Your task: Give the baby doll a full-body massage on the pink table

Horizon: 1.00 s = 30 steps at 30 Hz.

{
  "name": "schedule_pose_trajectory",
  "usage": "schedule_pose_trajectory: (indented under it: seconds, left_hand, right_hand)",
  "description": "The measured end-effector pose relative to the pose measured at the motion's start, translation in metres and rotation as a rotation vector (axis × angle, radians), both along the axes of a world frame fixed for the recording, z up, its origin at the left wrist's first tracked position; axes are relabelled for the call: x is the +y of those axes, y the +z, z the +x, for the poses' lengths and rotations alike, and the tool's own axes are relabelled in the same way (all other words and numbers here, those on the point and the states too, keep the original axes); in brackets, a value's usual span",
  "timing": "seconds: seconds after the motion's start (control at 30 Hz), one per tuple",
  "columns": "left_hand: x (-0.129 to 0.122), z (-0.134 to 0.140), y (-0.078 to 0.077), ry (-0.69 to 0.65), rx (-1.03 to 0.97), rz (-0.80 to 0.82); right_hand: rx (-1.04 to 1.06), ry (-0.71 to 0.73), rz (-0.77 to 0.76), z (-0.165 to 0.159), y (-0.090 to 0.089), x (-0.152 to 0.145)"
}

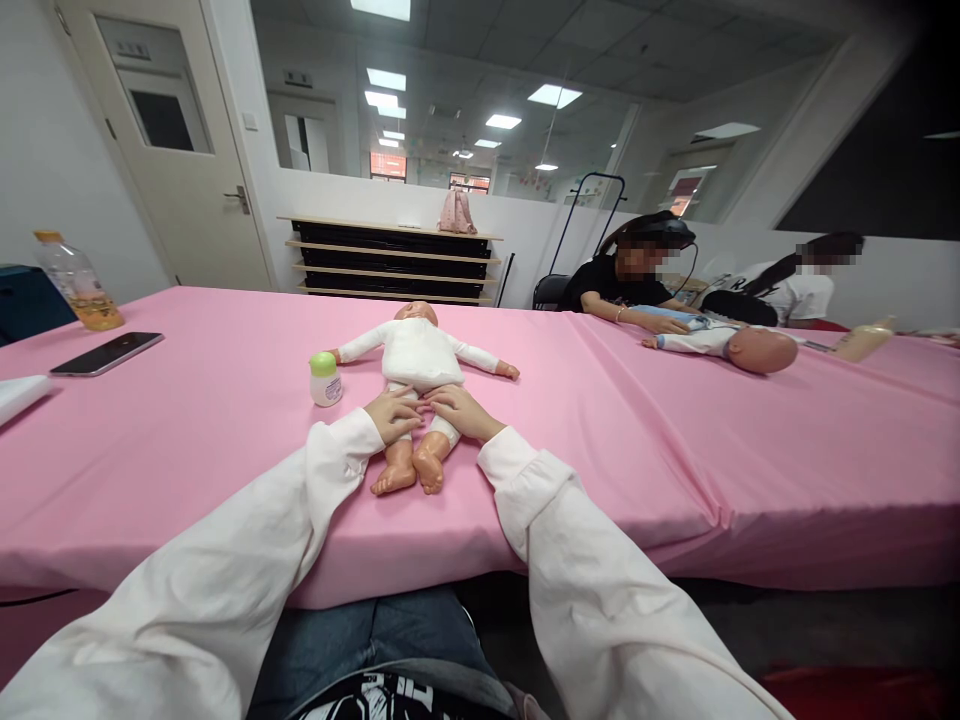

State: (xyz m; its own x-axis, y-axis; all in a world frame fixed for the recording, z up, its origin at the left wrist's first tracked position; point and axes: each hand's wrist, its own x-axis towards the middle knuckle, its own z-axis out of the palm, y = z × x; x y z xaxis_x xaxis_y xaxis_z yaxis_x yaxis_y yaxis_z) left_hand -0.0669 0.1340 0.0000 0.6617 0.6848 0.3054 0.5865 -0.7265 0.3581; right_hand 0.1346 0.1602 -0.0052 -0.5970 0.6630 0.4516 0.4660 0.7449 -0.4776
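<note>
A baby doll [420, 355] with a white cloth body lies on its back on the pink-covered table [585, 470], arms spread and bare feet towards me. My left hand [395, 412] rests on the doll's leg on the left, fingers stretched out and flat. On the other leg lies my right hand [459, 410], its fingers extended too. Both hands are just below the doll's belly, with their fingertips close together. Beside the doll's arm on the left stands a small white jar [325, 380] with a green lid.
Left on the table are a phone [109, 353], a bottle [81, 283] with an orange cap and a white object [21, 397] at the edge. A person [630, 275] at the right handles another doll [739, 347]. A second person [802, 285] sits beyond, near a pump bottle [864, 341].
</note>
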Motion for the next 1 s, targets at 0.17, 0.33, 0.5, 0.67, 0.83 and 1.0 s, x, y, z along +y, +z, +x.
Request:
schedule_pose_trajectory:
  seconds: [0.17, 0.33, 0.5, 0.67, 0.83, 1.0]
  left_hand:
    - [-0.024, 0.008, 0.008, -0.023, 0.063, -0.022]
    - [-0.034, 0.013, 0.005, 0.139, 0.104, 0.015]
    - [-0.045, 0.017, 0.01, 0.098, -0.084, 0.062]
    - [-0.05, 0.016, 0.017, 0.136, -0.381, 0.092]
    - [-0.027, 0.003, 0.014, 0.375, -0.635, 0.082]
    - [0.002, -0.005, 0.0, 0.46, -0.475, 0.132]
  right_hand:
    - [-0.021, -0.022, -0.029, -0.001, 0.004, -0.004]
    - [0.01, -0.033, -0.051, -0.002, 0.007, -0.006]
    - [-0.001, -0.014, -0.059, -0.002, 0.007, -0.006]
    - [0.011, 0.004, -0.065, -0.002, 0.008, -0.007]
    - [0.006, -0.015, -0.062, -0.002, 0.009, -0.008]
    - [0.006, -0.021, -0.069, -0.002, 0.009, -0.007]
